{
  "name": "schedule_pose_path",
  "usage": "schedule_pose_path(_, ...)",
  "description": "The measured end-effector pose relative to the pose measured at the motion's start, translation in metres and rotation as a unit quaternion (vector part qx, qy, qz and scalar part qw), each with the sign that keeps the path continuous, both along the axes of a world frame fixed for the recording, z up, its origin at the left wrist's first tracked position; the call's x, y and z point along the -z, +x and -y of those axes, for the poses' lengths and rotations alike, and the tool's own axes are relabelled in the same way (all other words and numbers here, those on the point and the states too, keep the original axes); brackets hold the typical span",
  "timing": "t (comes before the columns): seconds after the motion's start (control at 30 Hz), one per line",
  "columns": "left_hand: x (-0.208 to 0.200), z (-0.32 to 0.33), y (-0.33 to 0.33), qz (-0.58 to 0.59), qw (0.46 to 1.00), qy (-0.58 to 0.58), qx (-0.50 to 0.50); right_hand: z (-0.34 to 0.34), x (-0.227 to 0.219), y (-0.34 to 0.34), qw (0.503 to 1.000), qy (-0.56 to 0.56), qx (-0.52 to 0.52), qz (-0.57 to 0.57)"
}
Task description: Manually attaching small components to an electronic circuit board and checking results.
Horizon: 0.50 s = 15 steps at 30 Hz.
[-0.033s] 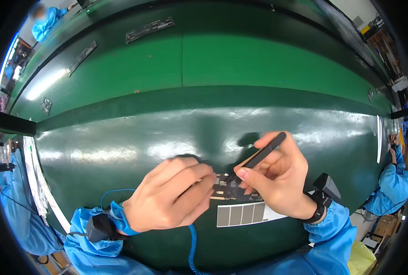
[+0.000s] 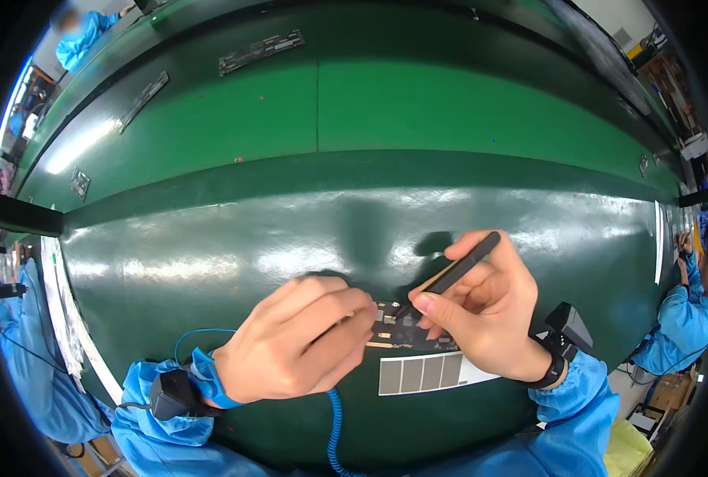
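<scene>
Tiny shuffle since a split second ago: the right hand (image 2: 493,310) has slid a touch to the right and a hair nearer the wearer, and the black tool (image 2: 467,262) it grips went along with it. The board (image 2: 406,327) and the sheet (image 2: 422,374) nudged slightly the same way, and the left hand's (image 2: 294,338) fingertips crept a little rightward too.

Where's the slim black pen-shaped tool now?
In the head view, right of centre, the slim black pen-shaped tool is in the bare right hand, slanting down-left toward the dark circuit board.
</scene>
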<state>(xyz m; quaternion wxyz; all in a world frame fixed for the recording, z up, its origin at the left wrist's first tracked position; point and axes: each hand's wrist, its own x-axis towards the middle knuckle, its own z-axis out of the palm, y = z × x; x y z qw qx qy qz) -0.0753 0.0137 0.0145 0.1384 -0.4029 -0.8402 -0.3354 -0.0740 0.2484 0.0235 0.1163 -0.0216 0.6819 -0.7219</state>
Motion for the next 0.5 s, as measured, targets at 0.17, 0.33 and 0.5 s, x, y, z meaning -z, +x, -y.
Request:
schedule_pose_path(0.17,0.001,0.0026,-0.0034,0.045,0.997,0.014,0.058,-0.0021,0.0029,-0.0007,1.0,0.006,0.003,0.001)
schedule_pose_path(0.33,-0.0005,0.0072,-0.0028,0.059,0.996,0.019,0.059,-0.0008,0.0041,-0.0008,1.0,-0.005,-0.01,-0.006)
schedule_pose_path(0.5,-0.002,0.0088,-0.0009,0.067,0.996,0.02,0.058,0.001,0.0023,-0.0023,1.0,0.0,-0.021,-0.01)
